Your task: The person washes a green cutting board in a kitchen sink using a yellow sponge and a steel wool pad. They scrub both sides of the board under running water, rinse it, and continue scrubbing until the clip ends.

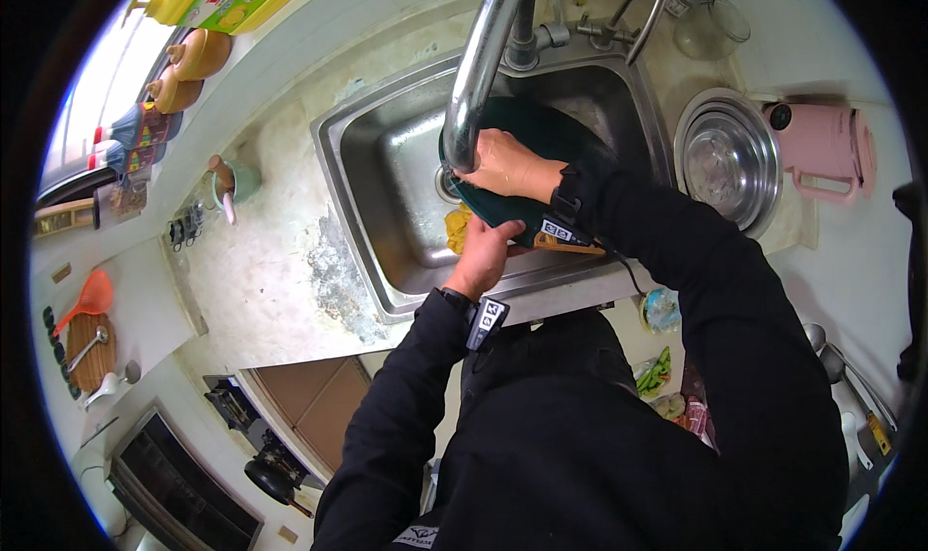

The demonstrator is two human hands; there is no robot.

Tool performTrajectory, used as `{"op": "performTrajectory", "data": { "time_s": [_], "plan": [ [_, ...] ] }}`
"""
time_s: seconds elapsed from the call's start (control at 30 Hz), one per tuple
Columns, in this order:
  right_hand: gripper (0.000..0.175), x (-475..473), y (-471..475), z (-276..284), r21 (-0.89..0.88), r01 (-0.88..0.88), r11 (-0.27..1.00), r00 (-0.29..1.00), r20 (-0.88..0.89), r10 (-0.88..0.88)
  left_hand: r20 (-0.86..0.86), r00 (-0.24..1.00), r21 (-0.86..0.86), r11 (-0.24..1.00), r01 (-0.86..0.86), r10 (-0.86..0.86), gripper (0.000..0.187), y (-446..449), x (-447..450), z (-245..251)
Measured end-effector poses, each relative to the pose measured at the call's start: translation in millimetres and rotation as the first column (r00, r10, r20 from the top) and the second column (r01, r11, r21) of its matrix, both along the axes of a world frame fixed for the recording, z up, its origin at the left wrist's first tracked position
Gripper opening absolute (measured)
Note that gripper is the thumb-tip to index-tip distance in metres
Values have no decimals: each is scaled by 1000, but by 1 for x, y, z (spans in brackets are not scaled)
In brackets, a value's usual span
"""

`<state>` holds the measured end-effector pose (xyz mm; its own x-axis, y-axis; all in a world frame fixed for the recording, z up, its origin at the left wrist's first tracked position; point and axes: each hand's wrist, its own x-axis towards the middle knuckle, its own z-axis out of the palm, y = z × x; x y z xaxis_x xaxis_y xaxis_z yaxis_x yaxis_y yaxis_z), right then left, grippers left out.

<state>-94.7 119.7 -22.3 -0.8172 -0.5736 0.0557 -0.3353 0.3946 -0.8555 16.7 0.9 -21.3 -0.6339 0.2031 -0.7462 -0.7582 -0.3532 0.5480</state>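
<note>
A dark green basin is tilted inside the stainless steel sink, beneath the curved metal faucet. My left hand grips the basin's near rim, with the thumb on the inner side. Over the basin's inside, by the faucet's mouth, lies my right hand; its fingertips are partly hidden by the spout, and whether they hold anything cannot be told. A crumpled yellow cloth or glove lies in the sink beside my left hand. Under my right wrist, an orange-brown slatted object shows near the sink's front edge.
Right of the sink stand a metal bowl and a pink kettle. A glass jar is at the back right. On the left counter stands a light green cup with utensils. Bagged green vegetables lie below the counter.
</note>
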Motion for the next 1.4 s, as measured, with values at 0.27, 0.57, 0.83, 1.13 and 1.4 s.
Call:
{"op": "performTrajectory", "data": {
  "time_s": [0.27, 0.57, 0.83, 1.13, 1.4],
  "plan": [
    [16, 15, 50, -1, 20, -200, 980, 963, 188, 193, -51, 996, 312, 947, 81, -68, 42, -16, -11, 12],
    [10, 43, 61, 13, -40, -106, 994, 988, 106, 110, 337, 920, 411, 848, -334, 199, 66, -11, -33, 13],
    [12, 68, 52, 22, 37, 74, 997, 996, 57, -76, 240, 926, 247, 904, -348, 291, 47, 4, -7, -12],
    [17, 69, 96, -29, 494, 317, 810, 878, 170, -447, 187, 915, 200, 898, -391, 357, 49, -31, 4, 10],
    [21, 73, 62, -51, 486, 360, 797, 856, 167, -489, 191, 904, 142, 900, -411, 383, 40, -58, 4, 3]
  ]
}}
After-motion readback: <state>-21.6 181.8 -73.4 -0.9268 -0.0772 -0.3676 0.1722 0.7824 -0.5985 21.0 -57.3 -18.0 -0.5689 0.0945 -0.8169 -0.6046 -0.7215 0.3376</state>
